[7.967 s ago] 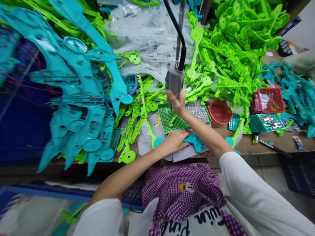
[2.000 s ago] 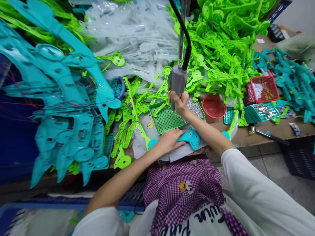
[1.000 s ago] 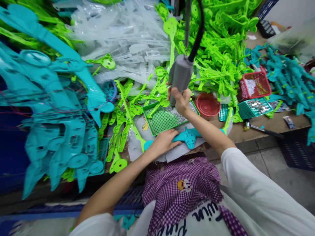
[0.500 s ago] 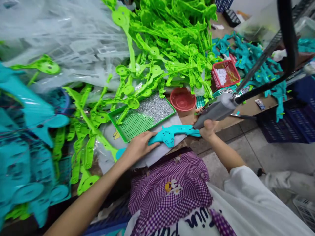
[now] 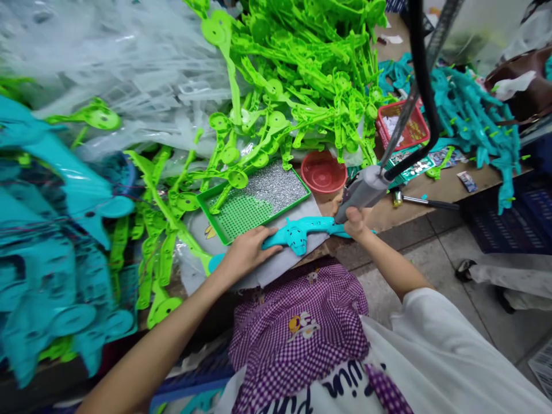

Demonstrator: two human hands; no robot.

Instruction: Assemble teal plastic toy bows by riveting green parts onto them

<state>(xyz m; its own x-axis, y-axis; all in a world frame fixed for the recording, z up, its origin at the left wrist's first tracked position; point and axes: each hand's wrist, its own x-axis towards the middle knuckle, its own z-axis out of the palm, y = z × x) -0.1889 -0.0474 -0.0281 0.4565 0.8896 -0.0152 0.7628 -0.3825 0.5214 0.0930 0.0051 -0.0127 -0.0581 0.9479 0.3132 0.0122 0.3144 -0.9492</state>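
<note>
My left hand [image 5: 252, 251] is closed around a long turquoise plastic part [image 5: 296, 236], which lies on a grey cloth [image 5: 269, 271] at the bench edge. In my right hand [image 5: 356, 217] is a grey electric screwdriver [image 5: 365, 190], tilted, with a black cable at its top. Its tip meets the right portion of the turquoise part; the bit itself is hidden. Just beyond the part sits a green tray [image 5: 235, 215] holding many small silvery screws [image 5: 280, 187].
Bright green plastic parts [image 5: 297, 75] heap up behind the tray. A red bowl [image 5: 323, 172], a red basket [image 5: 409, 126] and a hammer [image 5: 425, 200] lie to the right. Turquoise parts [image 5: 56, 276] crowd the left. Another person's leg [image 5: 509, 279] shows at far right.
The screwdriver has shifted slightly left along the turquoise part and stands more upright. My left hand keeps its hold. The view has turned a little, showing more of the hammer.
</note>
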